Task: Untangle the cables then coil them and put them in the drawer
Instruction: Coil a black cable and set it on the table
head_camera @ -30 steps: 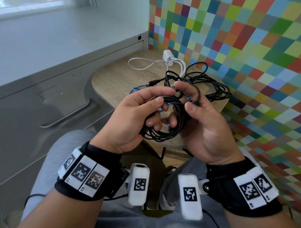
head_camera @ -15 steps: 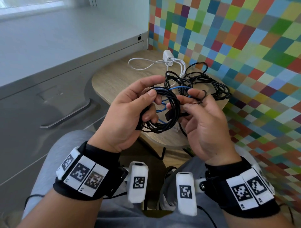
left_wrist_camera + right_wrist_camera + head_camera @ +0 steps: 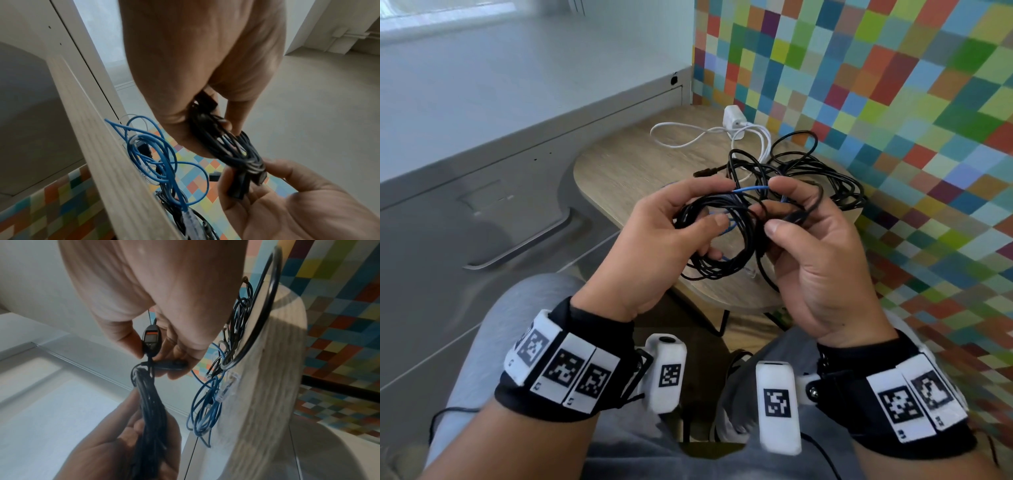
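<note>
Black cable coil [image 3: 717, 236] gripped mid-frame in left hand [image 3: 654, 246]; its plug [image 3: 151, 341] pinched by right hand [image 3: 815, 260].

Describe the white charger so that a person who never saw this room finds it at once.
Look at the small round wooden table beside the multicoloured checkered wall. The white charger lies at its far edge, nearest the wall. It is the only white block there, with a thin white cable looping from it; the other cables are black or blue.

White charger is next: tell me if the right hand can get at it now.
Probably not yet: the right hand pinches the black cable's plug, and black loops lie between it and the white charger.
</note>
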Demonstrator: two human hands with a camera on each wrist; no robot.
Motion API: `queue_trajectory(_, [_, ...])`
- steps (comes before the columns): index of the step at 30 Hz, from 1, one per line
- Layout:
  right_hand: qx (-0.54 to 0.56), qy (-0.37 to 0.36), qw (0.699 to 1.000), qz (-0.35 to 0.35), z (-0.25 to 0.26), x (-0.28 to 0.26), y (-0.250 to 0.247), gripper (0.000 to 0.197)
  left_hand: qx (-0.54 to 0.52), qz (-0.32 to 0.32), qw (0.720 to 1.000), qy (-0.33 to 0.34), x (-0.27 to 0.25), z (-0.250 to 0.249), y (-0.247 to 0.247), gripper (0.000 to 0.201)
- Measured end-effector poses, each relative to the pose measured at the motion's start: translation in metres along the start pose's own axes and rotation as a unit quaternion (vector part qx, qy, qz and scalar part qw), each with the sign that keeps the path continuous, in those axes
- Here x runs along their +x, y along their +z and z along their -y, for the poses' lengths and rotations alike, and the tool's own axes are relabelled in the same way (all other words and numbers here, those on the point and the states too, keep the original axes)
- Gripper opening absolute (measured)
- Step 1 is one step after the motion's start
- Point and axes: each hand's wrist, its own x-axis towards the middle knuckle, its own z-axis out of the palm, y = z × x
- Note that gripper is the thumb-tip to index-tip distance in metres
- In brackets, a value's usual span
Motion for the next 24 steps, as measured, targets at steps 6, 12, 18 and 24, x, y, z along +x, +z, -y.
queue_trajectory(6, [0.006,0.051,0.999,0.010,-0.0011,-0.0006,0.0005,0.037,-0.011,-0.053,0.998,0.036,0.0009,0.0001,0.0002,0.020])
queue_trajectory(12, [0.007,0.100,0.994,0.034,-0.0005,-0.0028,0.0008,0.021,-0.041,-0.064,0.995,0.059,0.0025,0.0029,-0.0002,0.017])
queue_trajectory(18, [0.051,0.057,0.997,0.009,-0.0011,-0.0015,0.0029,0.030,-0.045,-0.056,0.997,0.020,0.0024,0.0045,-0.0006,0.018])
queue_trajectory(24, [0.054,0.067,0.996,-0.005,-0.0010,-0.0019,0.0001,0.025,-0.028,-0.032,0.999,0.005,0.0013,0.0050,0.0009,0.018])
